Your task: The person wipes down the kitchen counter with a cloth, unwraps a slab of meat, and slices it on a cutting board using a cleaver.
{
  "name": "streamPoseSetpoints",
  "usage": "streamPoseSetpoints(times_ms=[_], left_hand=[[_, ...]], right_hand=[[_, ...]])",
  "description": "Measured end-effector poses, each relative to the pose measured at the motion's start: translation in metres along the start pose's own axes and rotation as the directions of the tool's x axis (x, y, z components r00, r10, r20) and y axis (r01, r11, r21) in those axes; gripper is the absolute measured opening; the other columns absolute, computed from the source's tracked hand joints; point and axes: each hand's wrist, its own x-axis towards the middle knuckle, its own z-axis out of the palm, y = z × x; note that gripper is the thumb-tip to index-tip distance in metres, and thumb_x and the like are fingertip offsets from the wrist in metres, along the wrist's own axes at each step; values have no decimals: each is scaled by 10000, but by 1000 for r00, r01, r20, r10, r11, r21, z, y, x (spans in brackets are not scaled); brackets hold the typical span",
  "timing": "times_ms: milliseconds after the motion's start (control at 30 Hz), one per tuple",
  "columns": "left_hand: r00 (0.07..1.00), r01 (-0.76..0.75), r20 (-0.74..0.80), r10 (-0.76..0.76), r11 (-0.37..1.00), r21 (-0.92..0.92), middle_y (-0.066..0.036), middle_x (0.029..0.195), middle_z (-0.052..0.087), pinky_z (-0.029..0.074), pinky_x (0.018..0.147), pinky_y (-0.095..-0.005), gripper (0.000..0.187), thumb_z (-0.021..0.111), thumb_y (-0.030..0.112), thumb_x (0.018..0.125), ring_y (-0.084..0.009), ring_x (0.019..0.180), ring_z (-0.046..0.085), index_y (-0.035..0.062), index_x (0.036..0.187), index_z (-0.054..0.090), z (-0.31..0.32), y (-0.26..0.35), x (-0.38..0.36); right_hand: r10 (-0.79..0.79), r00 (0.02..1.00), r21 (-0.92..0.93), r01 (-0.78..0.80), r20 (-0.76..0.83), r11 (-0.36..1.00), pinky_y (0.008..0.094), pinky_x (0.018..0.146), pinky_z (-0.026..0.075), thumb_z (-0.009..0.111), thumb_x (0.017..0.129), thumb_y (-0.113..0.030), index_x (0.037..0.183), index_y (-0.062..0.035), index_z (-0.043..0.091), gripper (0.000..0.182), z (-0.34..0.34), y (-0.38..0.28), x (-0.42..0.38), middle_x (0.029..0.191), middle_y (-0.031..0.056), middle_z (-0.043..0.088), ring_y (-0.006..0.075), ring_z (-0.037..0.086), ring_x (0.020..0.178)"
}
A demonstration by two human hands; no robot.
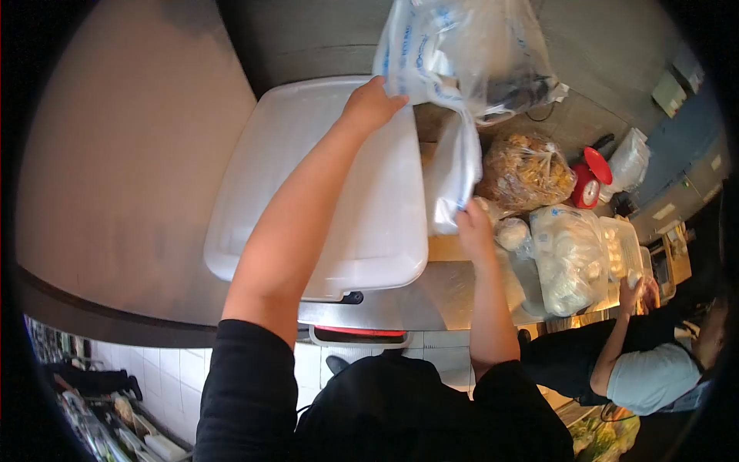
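A clear plastic bag with blue print (450,146) is stretched between my two hands. My left hand (373,106) is closed on its upper edge, above the far right corner of a large white plastic tub (308,266). Lower and to the right, my right hand (476,225) pinches the bag's near end. More clear printed plastic (500,46) hangs bunched behind my hands, against the wall. The tub's inside shows bare white, partly covered by my left forearm.
Right of my hands are a bag of brown crumbly food (527,173), a red scale (590,189) and a bag of pale lumps (570,262). A co-worker's hand (631,292) is by a clear container (622,246). The steel counter's edge (385,308) runs in front of me.
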Motion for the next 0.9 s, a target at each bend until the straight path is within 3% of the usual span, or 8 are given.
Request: streamPoseSetpoints(times_ms=[100, 167, 267, 333, 367, 633, 767, 900], left_hand=[[994, -6, 113, 12, 999, -52, -165, 1225, 667, 493, 948, -384, 589, 717, 424, 879, -289, 1091, 650, 7, 1280, 606, -52, 18, -45], [968, -9, 234, 86, 951, -310, -125, 1190, 679, 496, 936, -337, 470, 689, 325, 927, -221, 1071, 647, 12, 1268, 609, -99, 33, -96], [915, -39, 324, 240, 852, -522, -89, 1132, 697, 506, 909, -317, 353, 683, 262, 953, -169, 1034, 646, 29, 1217, 648, -164, 41, -197], [873, -27, 390, 292, 829, -558, -91, 1113, 707, 514, 905, -330, 337, 689, 270, 951, -178, 1026, 661, 33, 1189, 667, -200, 29, -268], [853, 31, 436, 286, 806, -591, -97, 1105, 711, 517, 905, -340, 343, 695, 282, 946, -187, 1024, 668, 32, 1179, 672, -212, 19, -302], [864, 499, 266, -429, 800, -334, -136, 1186, 680, 544, 886, -376, 446, 653, 343, 964, -236, 1057, 666, 32, 1281, 603, -247, -103, -598], [712, 668, 83, -698, 635, -389, -134, 1226, 662, 542, 917, -357, 521, 661, 380, 955, -234, 1104, 647, 35, 1333, 563, -259, -143, -767], [534, 752, -8, -845, 480, -453, -144, 1330, 595, 538, 931, -349, 608, 679, 395, 941, -230, 1193, 598, 60, 1414, 492, -269, -127, -855]], right_hand=[[-7, 962, 308, -81, 273, 948, 345, 757, 507, 560, 859, -80, 1009, -3, 662, 197, -29, -22, -57, 889, 82, 677, 178, 644, 868], [-319, 880, 707, -26, 352, 707, 366, 832, 521, 654, 846, -88, 1042, -3, 683, 216, -31, -31, -93, 986, 94, 699, 206, 661, 939], [-476, 726, 798, -167, 496, 579, 383, 913, 510, 715, 843, -81, 1091, -6, 689, 260, -15, -56, -111, 1044, 117, 704, 228, 664, 1001], [-642, 302, 656, 71, 704, 752, 412, 941, 492, 738, 853, -80, 1106, -14, 692, 266, 12, -64, -113, 1066, 124, 699, 256, 656, 1026], [-648, 289, 614, 211, 704, 761, 410, 919, 487, 693, 856, -59, 1060, -19, 692, 207, 32, -94, -120, 1032, 122, 689, 263, 648, 1009], [-275, 141, 245, 198, 951, 949, 386, 845, 479, 460, 855, -88, 984, 19, 640, 245, 264, -147, -239, 889, 167, 636, 269, 616, 867], [-121, -342, 234, 309, 932, 922, 384, 830, 486, 478, 853, -100, 981, 9, 647, 239, 370, -183, -323, 914, 190, 660, 287, 627, 855], [-113, -623, 485, 467, 774, 740, 393, 806, 495, 498, 854, -113, 969, 6, 647, 222, 434, -215, -396, 922, 209, 669, 304, 636, 840]])
